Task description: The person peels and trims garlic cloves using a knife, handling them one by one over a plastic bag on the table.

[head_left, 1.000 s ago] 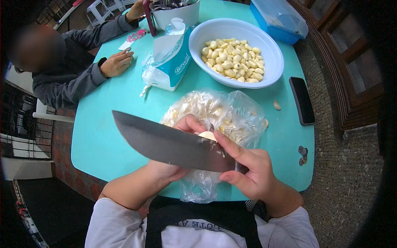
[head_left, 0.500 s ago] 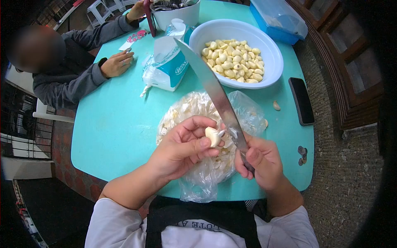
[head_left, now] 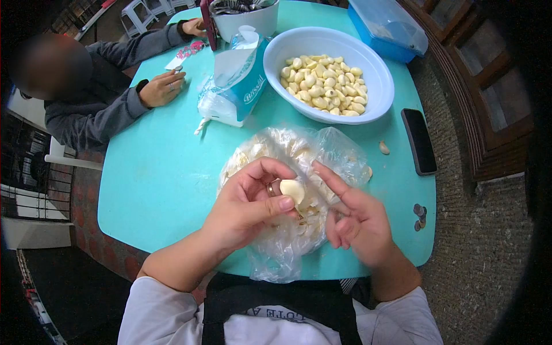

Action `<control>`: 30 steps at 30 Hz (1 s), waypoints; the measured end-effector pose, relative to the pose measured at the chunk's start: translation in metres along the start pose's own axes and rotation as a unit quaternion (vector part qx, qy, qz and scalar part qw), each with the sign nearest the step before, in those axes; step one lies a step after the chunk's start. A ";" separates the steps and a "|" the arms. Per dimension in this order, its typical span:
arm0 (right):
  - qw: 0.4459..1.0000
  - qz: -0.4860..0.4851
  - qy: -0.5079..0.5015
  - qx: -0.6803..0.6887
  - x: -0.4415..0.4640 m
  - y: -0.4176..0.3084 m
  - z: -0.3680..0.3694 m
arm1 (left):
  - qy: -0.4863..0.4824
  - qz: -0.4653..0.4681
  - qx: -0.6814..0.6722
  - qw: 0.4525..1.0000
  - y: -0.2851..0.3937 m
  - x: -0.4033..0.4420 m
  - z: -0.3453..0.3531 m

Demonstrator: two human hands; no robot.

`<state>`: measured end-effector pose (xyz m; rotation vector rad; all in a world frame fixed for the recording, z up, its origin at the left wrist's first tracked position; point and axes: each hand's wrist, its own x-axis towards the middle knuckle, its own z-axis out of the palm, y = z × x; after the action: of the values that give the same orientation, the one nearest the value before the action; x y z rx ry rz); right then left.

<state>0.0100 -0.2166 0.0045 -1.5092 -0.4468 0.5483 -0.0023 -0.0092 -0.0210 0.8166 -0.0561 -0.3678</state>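
Observation:
My left hand [head_left: 241, 201] pinches a pale garlic clove [head_left: 292, 191] between thumb and fingers, above a clear plastic bag [head_left: 277, 261] of garlic and skins. On the other side of the clove, my right hand [head_left: 365, 224] is wrapped round the knife [head_left: 307, 179], its index finger stretched forward. The blade is turned nearly edge-on and blurred, slanting up and left over the bag; the handle is mostly hidden by the hand. Beyond the bag stands a light blue bowl [head_left: 384, 95] holding several peeled cloves.
A tissue pack [head_left: 244, 86] stands left of the bowl. On the right lie a loose clove [head_left: 384, 148], a phone [head_left: 419, 141] and coins [head_left: 420, 213]. A blue box [head_left: 391, 29] is at the back. Another person's hand [head_left: 163, 89] rests on the table's left side.
The knife has swung from lying broad side up across the clove to nearly edge-on, tipping left lately. My left hand has turned, showing the clove. The other person's far hand has shifted slightly.

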 end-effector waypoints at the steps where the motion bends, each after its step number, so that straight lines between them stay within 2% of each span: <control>1: 0.999 -0.015 -0.002 -0.046 0.000 -0.001 0.001 | 0.009 0.003 0.006 1.000 0.000 -0.001 0.001; 4: 0.978 -0.053 -0.004 -0.203 0.000 -0.016 0.004 | 0.042 0.044 0.061 0.996 -0.006 0.002 -0.003; 6: 0.973 -0.081 -0.008 -0.215 0.001 -0.006 0.003 | 0.036 0.030 0.084 0.995 -0.005 0.002 -0.004; 8: 0.970 -0.103 -0.009 -0.221 0.002 -0.001 0.002 | 0.043 0.015 0.072 0.996 -0.003 0.001 -0.002; 11: 0.969 -0.112 -0.005 -0.219 0.004 -0.001 0.005 | 0.018 0.047 0.054 0.997 -0.008 0.003 -0.006; 14: 0.970 -0.091 -0.007 -0.224 0.004 -0.005 0.006 | 0.024 0.038 0.031 0.999 -0.007 0.003 -0.006; 18: 0.968 -0.078 -0.019 -0.239 0.004 -0.005 0.003 | 0.031 0.050 0.078 0.995 -0.008 0.003 -0.008; 21: 0.977 -0.069 -0.021 -0.202 0.004 -0.003 0.003 | 0.030 0.050 0.074 0.996 -0.008 0.003 -0.008; 23: 0.981 -0.096 -0.015 -0.170 0.006 0.002 0.004 | 0.040 0.028 0.079 0.996 -0.004 0.002 -0.008; 26: 0.981 -0.142 -0.013 -0.128 0.009 0.008 0.006 | 0.059 0.065 0.090 0.992 -0.005 0.002 -0.004; 28: 0.989 -0.106 -0.035 -0.095 0.007 0.003 0.004 | 0.073 0.072 0.105 0.989 -0.004 0.001 -0.001; 30: 0.994 -0.023 -0.050 -0.094 0.004 -0.010 0.003 | 0.071 0.075 0.105 0.989 -0.004 0.000 -0.001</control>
<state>0.0116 -0.2116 0.0141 -1.6524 -0.6229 0.5591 -0.0028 -0.0110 -0.0251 1.0389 -0.0227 -0.1621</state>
